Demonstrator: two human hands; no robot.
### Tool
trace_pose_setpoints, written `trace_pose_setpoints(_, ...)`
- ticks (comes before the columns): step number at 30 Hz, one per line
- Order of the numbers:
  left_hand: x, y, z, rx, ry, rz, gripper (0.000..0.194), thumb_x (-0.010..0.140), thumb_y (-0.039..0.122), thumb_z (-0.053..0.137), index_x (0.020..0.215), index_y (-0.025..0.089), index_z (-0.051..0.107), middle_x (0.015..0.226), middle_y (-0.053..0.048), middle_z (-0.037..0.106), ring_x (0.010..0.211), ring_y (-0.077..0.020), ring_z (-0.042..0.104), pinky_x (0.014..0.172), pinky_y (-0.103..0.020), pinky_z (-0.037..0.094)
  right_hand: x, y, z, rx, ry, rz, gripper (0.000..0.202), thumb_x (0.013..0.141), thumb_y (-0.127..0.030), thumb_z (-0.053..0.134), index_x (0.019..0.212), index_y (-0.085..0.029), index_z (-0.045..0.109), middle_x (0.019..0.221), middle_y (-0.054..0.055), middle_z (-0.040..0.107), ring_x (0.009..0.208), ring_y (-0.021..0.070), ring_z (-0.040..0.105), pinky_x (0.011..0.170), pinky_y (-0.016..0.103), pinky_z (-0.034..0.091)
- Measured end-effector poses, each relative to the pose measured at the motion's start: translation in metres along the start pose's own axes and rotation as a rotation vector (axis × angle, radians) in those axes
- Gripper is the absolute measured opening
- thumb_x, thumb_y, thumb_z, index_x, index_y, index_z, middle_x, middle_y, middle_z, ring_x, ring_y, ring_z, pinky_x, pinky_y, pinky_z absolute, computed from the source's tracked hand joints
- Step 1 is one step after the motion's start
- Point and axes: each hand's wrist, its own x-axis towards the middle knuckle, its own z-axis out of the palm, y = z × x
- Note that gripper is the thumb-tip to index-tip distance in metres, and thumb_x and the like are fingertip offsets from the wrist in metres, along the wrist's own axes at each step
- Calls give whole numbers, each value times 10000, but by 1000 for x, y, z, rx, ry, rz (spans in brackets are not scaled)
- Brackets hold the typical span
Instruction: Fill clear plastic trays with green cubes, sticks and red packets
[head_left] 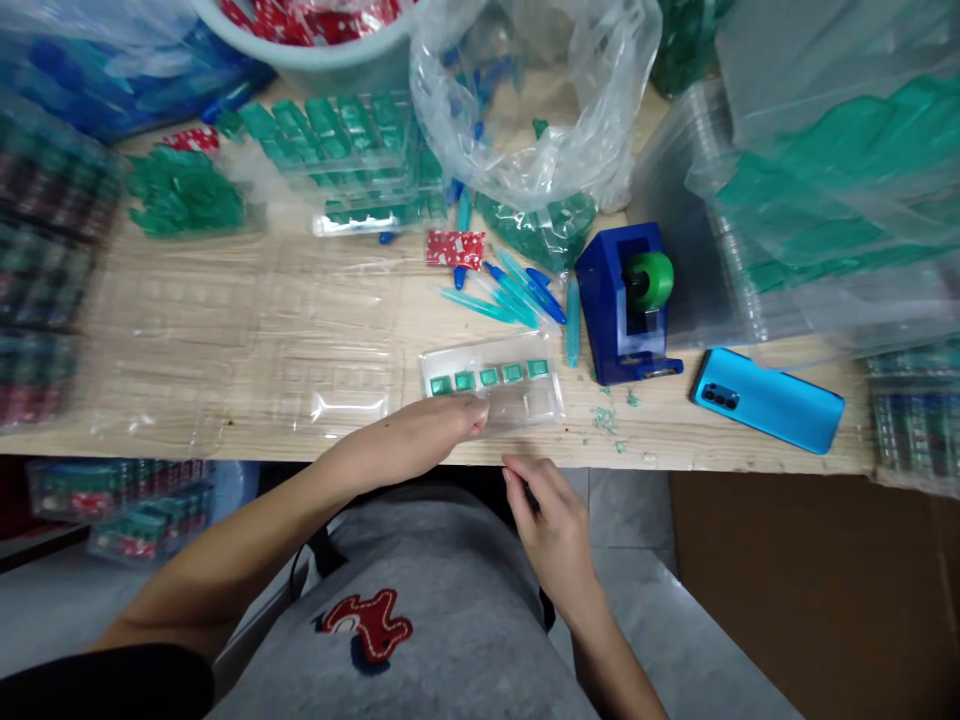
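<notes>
A clear plastic tray [551, 385] with several small green pieces [489, 376] in a row lies near the table's front edge. My left hand [442, 430] rests over the tray's front left part, its fingers curled; what they hold, if anything, is hidden. Just off the table edge, below the tray, my right hand [544, 500] is raised with thumb and forefinger apart and nothing visible between them. Behind the tray lie several blue and teal pen-like pieces [525, 290] and a red packet with white dots [455, 249].
A blue tape dispenser [619, 300] and a blue phone [769, 400] are on the right. Empty clear trays [337, 390] cover the left. Behind are green pieces [184, 190], an open plastic bag [517, 170], a bucket [315, 60] and a large clear bin [682, 230].
</notes>
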Motion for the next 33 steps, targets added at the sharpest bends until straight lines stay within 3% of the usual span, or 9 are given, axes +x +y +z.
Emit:
trace_pose_setpoints(3, -1, 13, 15, 305, 121, -30, 238, 910, 80, 342, 1027, 113, 547, 995, -103, 661, 883, -195, 630, 758, -305, 499, 0, 1, 6, -3, -49, -7, 203, 934, -133, 481, 1067, -153, 633, 897, 73, 690, 812, 172, 661, 734, 288, 551)
trace_pose_setpoints(7, -1, 24, 30, 493, 178, -33, 181, 834, 37, 461, 968, 51, 582, 963, -178, 672, 909, -280, 642, 758, -391, 524, 0, 2, 16, -41, -112, 10, 283, 950, -148, 429, 1157, -144, 622, 973, 103, 690, 885, 206, 670, 780, 329, 563)
trace_pose_setpoints(12, -20, 25, 13, 586, 533, 129, 145, 843, 67, 450, 754, 137, 540, 708, -59, 611, 687, -211, 599, 634, -326, 523, -5, 7, 24, -44, -114, 28, 366, 955, -182, 418, 1291, -177, 564, 1035, 117, 693, 949, 221, 674, 814, 335, 560)
trace_pose_setpoints(16, -36, 28, -4, 510, 710, 250, 119, 851, 49, 463, 790, 130, 524, 765, -68, 640, 699, -179, 584, 636, -291, 513, -5, 5, 19, 212, -94, 153, 339, 943, -257, 467, 1246, -190, 603, 1101, 104, 683, 1008, 207, 652, 879, 325, 528)
trace_pose_setpoints(19, -41, 31, -1, 481, 739, 331, 98, 859, 37, 476, 853, 119, 529, 851, -81, 677, 774, -175, 607, 710, -300, 525, 0, -1, 11, 530, -148, 336, 400, 893, -434, 546, 1204, -197, 630, 824, 40, 678, 700, 144, 632, 686, 266, 526)
trace_pose_setpoints(22, -44, 34, 15, 549, 709, 443, 129, 908, 80, 436, 929, 106, 560, 927, -88, 698, 871, -194, 620, 828, -350, 519, 8, -8, 5, 839, -221, 452, 588, 827, -569, 570, 1253, -165, 601, 578, -36, 512, 473, 89, 451, 496, 224, 415)
trace_pose_setpoints(26, -51, 35, 24, 456, 694, 521, 161, 945, 147, 438, 960, 113, 594, 952, -71, 696, 965, -184, 603, 940, -359, 471, 12, -12, 1, 926, -187, 580, 445, 855, -434, 569, 1215, -180, 634, 536, -59, 433, 463, 72, 383, 480, 206, 345)
trace_pose_setpoints(31, -58, 27, -15, 227, 764, 223, 140, 918, 131, 505, 1014, 200, 580, 1113, -55, 609, 1061, -177, 547, 932, -361, 459, 5, -10, -6, 857, -160, 477, 316, 838, -260, 574, 1135, -259, 682, 625, -48, 482, 491, 63, 414, 493, 196, 372)
trace_pose_setpoints(33, -56, 24, -34, 204, 717, 170, 140, 912, 158, 530, 1018, 227, 592, 1173, -54, 568, 1106, -187, 529, 941, -362, 459, 3, -10, -10, 856, -171, 420, 299, 842, -247, 574, 1116, -275, 691, 629, -44, 486, 491, 65, 411, 475, 191, 364)
